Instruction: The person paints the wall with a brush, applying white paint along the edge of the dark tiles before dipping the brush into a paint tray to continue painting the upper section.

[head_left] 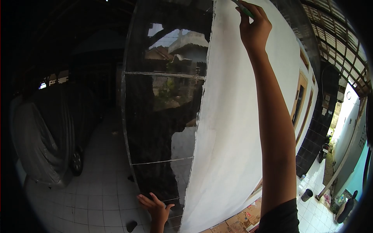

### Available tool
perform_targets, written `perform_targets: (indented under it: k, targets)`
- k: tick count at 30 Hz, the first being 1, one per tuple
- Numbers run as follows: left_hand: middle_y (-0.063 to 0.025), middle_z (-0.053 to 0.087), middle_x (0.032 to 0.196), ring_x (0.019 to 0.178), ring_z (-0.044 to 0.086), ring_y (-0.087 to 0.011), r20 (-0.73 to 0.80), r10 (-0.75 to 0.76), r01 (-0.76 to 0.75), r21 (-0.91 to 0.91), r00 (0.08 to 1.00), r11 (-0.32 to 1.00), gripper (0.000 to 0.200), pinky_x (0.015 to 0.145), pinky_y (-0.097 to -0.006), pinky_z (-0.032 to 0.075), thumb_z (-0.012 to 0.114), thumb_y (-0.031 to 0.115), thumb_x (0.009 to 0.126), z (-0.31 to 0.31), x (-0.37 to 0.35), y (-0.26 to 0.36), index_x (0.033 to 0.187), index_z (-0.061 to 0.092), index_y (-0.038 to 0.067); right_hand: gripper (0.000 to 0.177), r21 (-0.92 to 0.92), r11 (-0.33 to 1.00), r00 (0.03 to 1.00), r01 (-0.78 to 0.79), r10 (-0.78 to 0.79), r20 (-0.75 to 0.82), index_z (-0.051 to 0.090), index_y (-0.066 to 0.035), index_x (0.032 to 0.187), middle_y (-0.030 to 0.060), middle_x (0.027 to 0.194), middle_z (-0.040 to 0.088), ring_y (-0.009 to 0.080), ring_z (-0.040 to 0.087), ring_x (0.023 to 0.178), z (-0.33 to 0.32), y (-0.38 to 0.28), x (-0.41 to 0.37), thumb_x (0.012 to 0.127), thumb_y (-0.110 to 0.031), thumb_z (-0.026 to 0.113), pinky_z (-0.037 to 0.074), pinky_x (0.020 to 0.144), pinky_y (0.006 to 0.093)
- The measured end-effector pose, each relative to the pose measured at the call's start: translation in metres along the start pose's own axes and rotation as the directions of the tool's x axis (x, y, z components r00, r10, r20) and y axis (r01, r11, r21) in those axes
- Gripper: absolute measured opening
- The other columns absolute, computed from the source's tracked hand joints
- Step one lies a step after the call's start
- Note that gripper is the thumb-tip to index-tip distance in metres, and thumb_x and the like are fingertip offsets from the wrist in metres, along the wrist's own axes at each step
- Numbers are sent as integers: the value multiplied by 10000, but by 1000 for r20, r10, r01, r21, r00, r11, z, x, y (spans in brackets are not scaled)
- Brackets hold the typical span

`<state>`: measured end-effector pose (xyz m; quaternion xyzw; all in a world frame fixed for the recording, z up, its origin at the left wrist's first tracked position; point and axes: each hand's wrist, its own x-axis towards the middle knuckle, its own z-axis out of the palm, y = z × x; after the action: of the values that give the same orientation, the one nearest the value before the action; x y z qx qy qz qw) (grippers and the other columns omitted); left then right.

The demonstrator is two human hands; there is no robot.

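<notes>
Right hand pinching green-handled tool high by white wall; left hand spreading fingers near dark tiles. White covering most wall; border looking ragged, seemingly unfinished.

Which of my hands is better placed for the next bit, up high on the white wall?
Probably your right hand: it is raised against the upper part of the white wall and holds the green tool. Your left hand is low, fingers spread, by the black tiles.
</notes>
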<state>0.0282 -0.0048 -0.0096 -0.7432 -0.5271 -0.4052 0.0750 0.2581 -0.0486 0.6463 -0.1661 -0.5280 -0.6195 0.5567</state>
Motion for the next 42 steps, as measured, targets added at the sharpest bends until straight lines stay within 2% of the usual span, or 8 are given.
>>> perform_targets:
  k: [2, 8, 10, 11, 14, 15, 32, 42]
  targets:
    - [-429, -305, 1498, 1429, -150, -626, 1, 0, 0, -3, 1000, 1000, 1495, 1069, -765, 74, 802, 667, 637, 2, 1, 2, 1546, -186, 12, 256, -110, 980, 985, 163, -168, -40, 762, -111, 1064, 53, 972, 734, 190, 728, 839, -6, 3, -13, 831, -3, 768, 569, 727, 280]
    - [-430, -299, 1499, 1428, -142, -631, -8, 9, -9, -4, 1000, 1000, 1507, 1068, -762, 87, 819, 652, 626, 0, 2, 0, 1545, -189, 11, 189, -112, 977, 980, 180, -187, -59, 768, -108, 1029, 57, 942, 733, 199, 724, 817, -18, -3, -12, 854, -37, 755, 562, 735, 289]
    - [-440, -249, 1514, 1408, -142, -662, 17, 1, 0, -80, 1000, 997, 1398, 1048, -797, 46, 717, 697, 722, 1, 0, -2, 1555, -193, 40, 192, -151, 965, 969, 216, -231, -89, 765, -102, 1033, 63, 938, 734, 207, 723, 816, -10, 1, 8, 854, -33, 752, 562, 737, 293]
    - [-440, -249, 1514, 1408, -142, -662, 14, -1, 2, -82, 1000, 997, 1398, 1048, -797, 46, 717, 697, 722, 1, 0, -2, 1555, -193, 40, 197, -27, 998, 998, 48, -49, -35, 722, 11, 1057, 167, 1046, 717, 303, 713, 925, -9, -4, 19, 869, 61, 690, 566, 794, 358]
    - [-442, -247, 1514, 1410, -134, -662, 1, 6, -6, -73, 1000, 997, 1398, 1050, -796, 45, 719, 697, 719, 0, 1, -1, 1557, -191, 46, 186, -52, 998, 1000, 17, -18, -3, 726, 8, 1052, 167, 1040, 722, 303, 715, 937, -2, 6, 27, 875, 54, 690, 567, 797, 355]
    - [-437, -274, 1505, 1417, -145, -647, 6, 1, -1, -57, 1000, 998, 1459, 1060, -780, 62, 791, 643, 665, -2, 3, 0, 1552, -194, 35, 191, -128, 973, 979, 194, -200, -35, 761, -91, 1037, 68, 939, 734, 213, 723, 816, 1, 19, 21, 855, -33, 749, 560, 737, 297]
    - [-435, -305, 1493, 1426, -168, -627, 17, 2, 0, -74, 1000, 997, 1523, 1070, -769, 71, 887, 539, 610, -7, 4, 3, 1548, -194, 20, 153, -120, 982, 989, 149, -150, -6, 775, -107, 1036, 75, 957, 747, 213, 747, 837, -14, 10, 20, 896, -81, 721, 582, 785, 293]
    - [-423, -308, 1498, 1425, -169, -624, 7, 9, -8, -100, 1000, 995, 1527, 1071, -771, 71, 890, 525, 600, -8, 5, 6, 1552, -202, 44, 194, -57, 990, 991, 132, -131, 11, 758, -87, 1009, 70, 916, 727, 228, 722, 787, -41, -10, -6, 839, 3, 744, 557, 694, 299]
